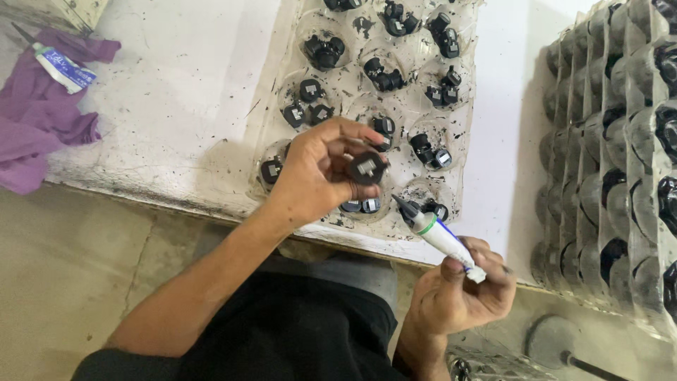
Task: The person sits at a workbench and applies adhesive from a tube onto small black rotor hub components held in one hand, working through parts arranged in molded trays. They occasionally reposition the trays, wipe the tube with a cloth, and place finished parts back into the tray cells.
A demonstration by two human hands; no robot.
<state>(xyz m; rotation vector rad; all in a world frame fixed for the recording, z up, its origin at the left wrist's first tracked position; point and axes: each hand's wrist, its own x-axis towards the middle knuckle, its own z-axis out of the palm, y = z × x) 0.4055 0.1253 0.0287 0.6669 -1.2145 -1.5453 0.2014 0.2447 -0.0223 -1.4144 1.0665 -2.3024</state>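
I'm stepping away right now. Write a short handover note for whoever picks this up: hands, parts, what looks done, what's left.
Left hand: raised over the clear blister tray, pinching one small black round part with its metal face up.
Right hand: gripping a white glue tube, its dark nozzle aimed up toward the held part but not touching it.
The tray's pockets hold more black parts, some in pairs. A stack of similar trays sits at the right, a purple cloth at the far left.
Done: one part picked up, tube in hand.
Left: nothing applied to the held part yet, as far as can be seen; which tray parts are treated cannot be told.
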